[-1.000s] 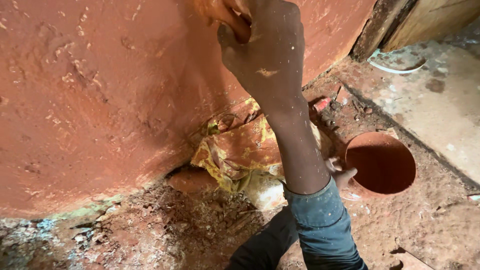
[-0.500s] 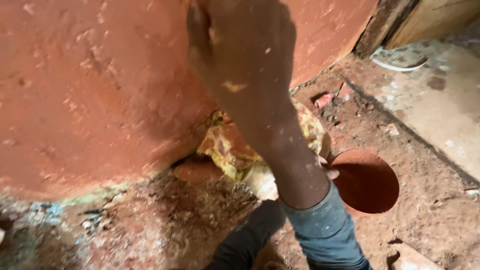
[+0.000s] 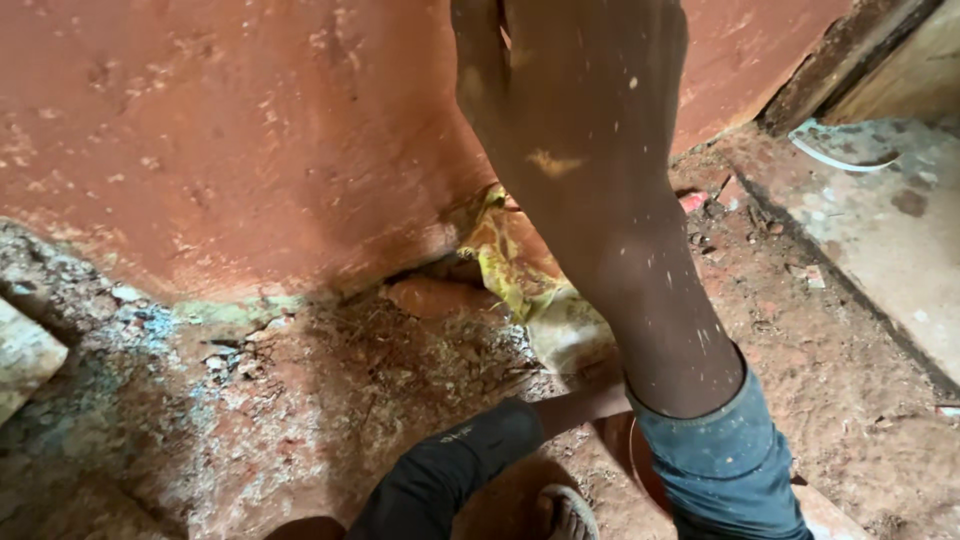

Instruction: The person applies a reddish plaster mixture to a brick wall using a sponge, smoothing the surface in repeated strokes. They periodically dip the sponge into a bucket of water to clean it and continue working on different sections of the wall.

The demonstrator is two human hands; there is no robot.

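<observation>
A: Head view, looking down. Right hand (image 3: 575, 110) raised high at the frame's top, back of the hand toward the camera, specked with pale clay.

B: Touching what?

A: Pressed against, or just at, the red clay wall (image 3: 230, 140). Fingertips cut off by the top edge, so cannot tell whether spread flat or curled on anything.

B: And the left hand?

A: Out of view.

B: Sleeve?

A: Blue denim cuff (image 3: 720, 460) rolled just above the wrist, low right.

B: Anything under the wall?

A: Crumpled yellow cloth (image 3: 505, 255) tucked at the wall's foot, partly behind the forearm, touching a clay lump (image 3: 430, 297) just to its left. Pale, dusty bundle just below the cloth, half hidden by the arm.

B: Floor?

A: Red earthen floor (image 3: 330, 400), crumbly, with pale and bluish patches toward the left. Dark trouser leg (image 3: 440, 475) at the bottom centre, sandalled foot (image 3: 565, 515) beside it. Grey slab (image 3: 880, 230) on the right, with a curved pale shard (image 3: 840, 150) lying on it.
</observation>
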